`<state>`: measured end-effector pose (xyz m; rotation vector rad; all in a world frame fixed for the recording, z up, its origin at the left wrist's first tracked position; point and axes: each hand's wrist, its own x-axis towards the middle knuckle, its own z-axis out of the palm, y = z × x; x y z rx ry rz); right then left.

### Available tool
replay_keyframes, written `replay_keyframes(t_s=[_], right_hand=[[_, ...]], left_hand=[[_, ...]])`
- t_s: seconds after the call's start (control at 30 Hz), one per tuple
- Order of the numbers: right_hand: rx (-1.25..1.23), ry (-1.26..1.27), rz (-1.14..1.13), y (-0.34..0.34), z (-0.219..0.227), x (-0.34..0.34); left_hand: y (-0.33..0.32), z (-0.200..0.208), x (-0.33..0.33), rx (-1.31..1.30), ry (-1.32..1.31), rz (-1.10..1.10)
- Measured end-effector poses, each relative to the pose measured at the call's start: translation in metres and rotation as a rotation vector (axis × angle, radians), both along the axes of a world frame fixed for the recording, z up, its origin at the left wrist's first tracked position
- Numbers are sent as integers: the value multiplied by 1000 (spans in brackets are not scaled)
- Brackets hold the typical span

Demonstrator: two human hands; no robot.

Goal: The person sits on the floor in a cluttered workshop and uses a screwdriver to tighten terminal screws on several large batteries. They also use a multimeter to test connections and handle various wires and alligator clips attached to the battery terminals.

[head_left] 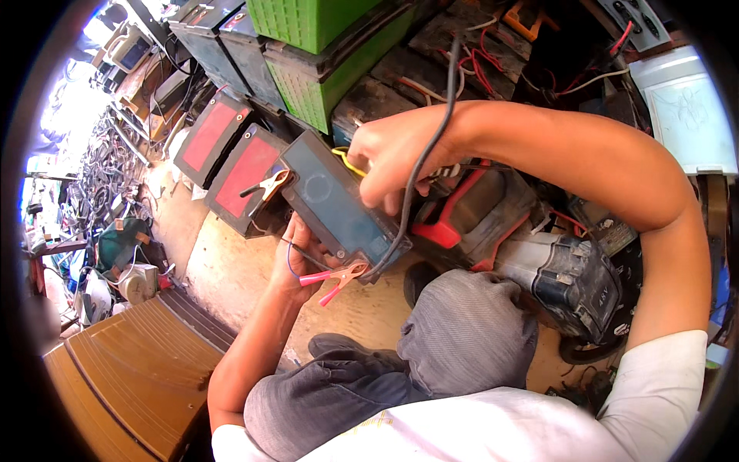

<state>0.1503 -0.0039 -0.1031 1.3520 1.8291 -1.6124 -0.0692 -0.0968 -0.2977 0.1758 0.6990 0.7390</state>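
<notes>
A blue-grey, box-shaped battery [327,202] has coppery clips [350,272] at both ends. Left hand [295,250] touches its left side; right hand [392,158], elbow bent, curls by its right edge; neither grip is clear.

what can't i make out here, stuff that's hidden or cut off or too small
Head view: whatever lies under the right hand's curled fingers; the hand itself hides it.
Head view: the dark battery's underside; its own body hides it.
Head view: the top of the upper green ribbed box; the picture's upper edge cuts it off.
Head view: single pieces in the left-side clutter; too small.
</notes>
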Motion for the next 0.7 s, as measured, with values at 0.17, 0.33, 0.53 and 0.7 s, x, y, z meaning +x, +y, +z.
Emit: replay_keyframes(t_s=[0.17,0.33,0.53,0.7], right_hand=[[60,78,4,7,-10,2],[143,135,2,20,-8,12],[168,174,55,11,-7,8],[179,224,156,7,-12,1]], left_hand=[[1,11,7,-30,-70,59],[5,23,19,62,-54,50],[3,5,5,113,-33,34],[-3,-6,-15,-33,-37,61]])
